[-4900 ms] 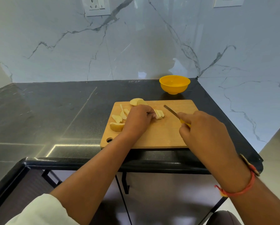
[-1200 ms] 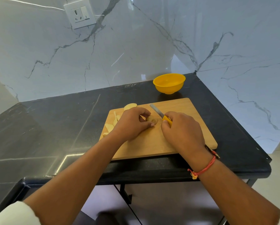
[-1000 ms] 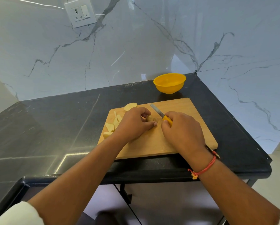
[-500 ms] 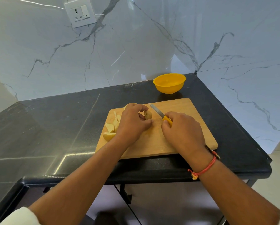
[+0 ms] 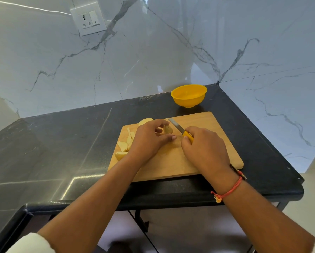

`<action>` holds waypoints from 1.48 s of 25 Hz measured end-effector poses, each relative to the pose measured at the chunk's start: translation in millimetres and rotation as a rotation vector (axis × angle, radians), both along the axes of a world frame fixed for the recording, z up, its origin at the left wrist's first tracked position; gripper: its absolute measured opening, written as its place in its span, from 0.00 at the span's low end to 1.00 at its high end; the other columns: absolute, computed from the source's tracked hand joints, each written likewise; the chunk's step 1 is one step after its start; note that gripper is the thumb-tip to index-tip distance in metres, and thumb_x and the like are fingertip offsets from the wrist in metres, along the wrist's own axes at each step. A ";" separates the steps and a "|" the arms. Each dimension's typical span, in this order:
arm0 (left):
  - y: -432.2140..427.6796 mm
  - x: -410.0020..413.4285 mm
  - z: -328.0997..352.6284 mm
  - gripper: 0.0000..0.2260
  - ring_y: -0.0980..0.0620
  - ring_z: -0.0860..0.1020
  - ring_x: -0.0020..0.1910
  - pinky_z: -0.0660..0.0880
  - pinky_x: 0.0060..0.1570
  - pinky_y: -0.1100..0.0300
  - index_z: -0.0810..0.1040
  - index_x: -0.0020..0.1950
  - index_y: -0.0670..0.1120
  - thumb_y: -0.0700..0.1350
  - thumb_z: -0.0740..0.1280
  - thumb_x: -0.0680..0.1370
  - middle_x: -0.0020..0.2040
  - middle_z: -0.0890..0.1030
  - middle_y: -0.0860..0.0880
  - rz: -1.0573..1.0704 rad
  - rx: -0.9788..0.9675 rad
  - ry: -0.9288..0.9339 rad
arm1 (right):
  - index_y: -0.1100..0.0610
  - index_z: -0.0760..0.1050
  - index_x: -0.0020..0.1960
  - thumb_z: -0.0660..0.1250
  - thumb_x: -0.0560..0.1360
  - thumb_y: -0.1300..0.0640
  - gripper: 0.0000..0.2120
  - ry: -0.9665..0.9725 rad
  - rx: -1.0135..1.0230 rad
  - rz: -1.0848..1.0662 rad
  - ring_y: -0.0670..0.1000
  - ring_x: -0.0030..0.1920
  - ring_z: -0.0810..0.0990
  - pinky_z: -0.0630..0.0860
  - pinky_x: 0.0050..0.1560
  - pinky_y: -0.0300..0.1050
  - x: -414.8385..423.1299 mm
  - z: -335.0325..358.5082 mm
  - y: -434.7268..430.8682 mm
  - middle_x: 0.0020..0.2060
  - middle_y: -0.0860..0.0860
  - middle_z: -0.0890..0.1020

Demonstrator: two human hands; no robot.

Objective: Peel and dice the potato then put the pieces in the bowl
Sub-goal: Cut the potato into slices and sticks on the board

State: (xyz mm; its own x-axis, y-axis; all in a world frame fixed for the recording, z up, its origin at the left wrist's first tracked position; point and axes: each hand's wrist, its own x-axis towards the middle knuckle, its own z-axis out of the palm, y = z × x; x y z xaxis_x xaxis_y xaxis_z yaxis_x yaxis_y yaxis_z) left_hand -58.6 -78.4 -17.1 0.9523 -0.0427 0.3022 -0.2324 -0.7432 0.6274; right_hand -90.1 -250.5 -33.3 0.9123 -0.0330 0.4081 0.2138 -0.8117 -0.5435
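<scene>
**A:** What are the hands doing?

**B:** The left hand [image 5: 149, 141] is curling its fingers and thumb round a small potato piece [image 5: 168, 129] and holding it over the wooden cutting board [image 5: 207, 121]. I cannot tell whether the piece is touching the wood. The right hand [image 5: 204, 150] is gripping the yellow handle of a knife [image 5: 176, 126], whose blade is pointing away and leftward, just beside that piece.

**A:** Where is the rest of the potato lying?

**B:** Pale cut wedges [image 5: 123, 146] are lying along the board's left edge, partly hiding behind the left hand. A larger rounded chunk [image 5: 144, 121] is sitting at the far left corner of the board.

**A:** And the bowl?

**B:** The yellow bowl [image 5: 189, 95] is standing upright on the dark worktop [image 5: 61, 143], just beyond the board's far edge, near the corner of the marble walls. A red thread [image 5: 229, 190] is circling the right wrist.
</scene>
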 end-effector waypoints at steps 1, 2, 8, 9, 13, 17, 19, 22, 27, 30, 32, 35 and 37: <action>0.4 -0.3 -0.6 0.23 0.63 0.78 0.47 0.72 0.42 0.73 0.78 0.62 0.55 0.59 0.75 0.69 0.51 0.79 0.61 0.004 -0.014 -0.017 | 0.48 0.75 0.68 0.62 0.80 0.46 0.18 -0.008 0.006 -0.001 0.44 0.44 0.75 0.71 0.40 0.37 0.7 0.1 -0.2 0.50 0.47 0.82; 0.9 -0.6 -1.5 0.24 0.62 0.79 0.47 0.74 0.42 0.73 0.78 0.62 0.54 0.59 0.76 0.68 0.50 0.80 0.60 0.007 -0.027 -0.028 | 0.48 0.74 0.69 0.62 0.80 0.46 0.19 -0.017 0.011 0.004 0.44 0.44 0.74 0.70 0.40 0.36 1.3 0.7 -0.5 0.52 0.47 0.82; -0.8 0.8 -6.6 0.24 0.60 0.80 0.47 0.76 0.45 0.71 0.79 0.61 0.52 0.58 0.76 0.68 0.50 0.82 0.58 0.008 -0.036 -0.051 | 0.46 0.73 0.70 0.64 0.79 0.48 0.19 -0.066 0.036 0.059 0.40 0.34 0.69 0.60 0.32 0.28 -7.5 4.2 -1.4 0.41 0.42 0.77; -0.5 1.0 -7.0 0.24 0.60 0.80 0.47 0.77 0.45 0.71 0.79 0.61 0.52 0.58 0.76 0.68 0.49 0.81 0.59 0.007 -0.042 -0.055 | 0.45 0.73 0.70 0.65 0.79 0.48 0.19 -0.080 0.018 0.060 0.40 0.33 0.69 0.60 0.32 0.29 -9.8 4.4 -0.4 0.39 0.41 0.74; -0.9 1.1 -6.6 0.24 0.60 0.80 0.46 0.76 0.44 0.71 0.79 0.60 0.52 0.58 0.76 0.67 0.48 0.81 0.59 0.019 -0.050 -0.059 | 0.45 0.73 0.70 0.65 0.79 0.48 0.19 -0.097 -0.051 0.054 0.43 0.33 0.69 0.62 0.32 0.30 -15.4 8.3 3.1 0.38 0.42 0.73; -1.8 1.9 -7.1 0.23 0.59 0.80 0.45 0.77 0.44 0.70 0.80 0.59 0.52 0.58 0.77 0.67 0.48 0.81 0.58 0.042 -0.063 -0.068 | 0.45 0.71 0.71 0.64 0.79 0.47 0.20 -0.101 -0.103 0.050 0.45 0.36 0.73 0.65 0.34 0.33 -20.6 10.4 8.5 0.39 0.43 0.73; -1.0 2.7 -7.9 0.23 0.58 0.80 0.45 0.77 0.45 0.69 0.80 0.59 0.51 0.57 0.77 0.67 0.47 0.81 0.58 0.046 -0.068 -0.067 | 0.45 0.71 0.71 0.64 0.79 0.47 0.20 -0.104 -0.131 0.053 0.45 0.37 0.72 0.64 0.35 0.33 -21.5 11.9 10.3 0.39 0.44 0.72; -1.2 4.2 -8.3 0.23 0.58 0.80 0.46 0.77 0.46 0.68 0.81 0.59 0.51 0.57 0.77 0.67 0.47 0.81 0.58 0.048 -0.065 -0.064 | 0.46 0.72 0.71 0.64 0.80 0.47 0.20 -0.109 -0.172 0.057 0.45 0.37 0.72 0.65 0.36 0.35 -20.6 14.6 10.6 0.39 0.44 0.71; -0.3 5.5 -8.7 0.20 0.59 0.79 0.45 0.77 0.45 0.68 0.81 0.56 0.52 0.57 0.77 0.67 0.46 0.80 0.60 0.061 -0.078 -0.071 | 0.47 0.71 0.72 0.63 0.80 0.48 0.20 -0.104 -0.181 0.077 0.44 0.38 0.71 0.60 0.34 0.33 -19.3 17.9 14.3 0.39 0.45 0.71; 0.5 6.0 -9.2 0.19 0.58 0.79 0.45 0.77 0.45 0.68 0.80 0.54 0.52 0.57 0.77 0.68 0.45 0.79 0.60 0.066 -0.081 -0.072 | 0.47 0.71 0.72 0.62 0.81 0.48 0.20 -0.096 -0.200 0.079 0.44 0.38 0.70 0.58 0.33 0.33 -16.7 20.3 16.5 0.39 0.45 0.71; 0.3 5.7 -9.3 0.18 0.59 0.79 0.45 0.76 0.44 0.69 0.80 0.54 0.53 0.57 0.76 0.68 0.44 0.78 0.61 0.066 -0.081 -0.076 | 0.47 0.71 0.72 0.62 0.81 0.48 0.20 -0.085 -0.227 0.079 0.45 0.38 0.70 0.59 0.33 0.34 -15.4 21.0 18.4 0.39 0.46 0.71; 0.8 6.1 -9.9 0.17 0.61 0.79 0.44 0.76 0.45 0.69 0.80 0.54 0.53 0.56 0.77 0.68 0.45 0.79 0.60 0.053 -0.085 -0.079 | 0.48 0.71 0.72 0.61 0.82 0.48 0.19 -0.087 -0.256 0.079 0.45 0.38 0.70 0.62 0.37 0.36 -13.5 21.5 19.9 0.39 0.46 0.71; 0.7 5.8 -9.1 0.16 0.62 0.79 0.44 0.76 0.44 0.69 0.79 0.52 0.55 0.56 0.77 0.68 0.44 0.78 0.61 0.045 -0.088 -0.079 | 0.48 0.72 0.71 0.61 0.82 0.49 0.19 -0.091 -0.267 0.081 0.45 0.38 0.70 0.62 0.36 0.37 -12.0 22.4 19.8 0.39 0.46 0.71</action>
State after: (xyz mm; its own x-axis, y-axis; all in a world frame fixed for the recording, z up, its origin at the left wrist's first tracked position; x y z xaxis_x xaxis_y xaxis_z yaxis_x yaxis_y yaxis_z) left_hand -52.8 -77.7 -26.2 0.9258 0.0294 0.3768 -0.2512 -0.6969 0.6717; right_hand -102.1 -230.8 -10.9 0.8669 0.1582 0.4727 0.3217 -0.9019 -0.2883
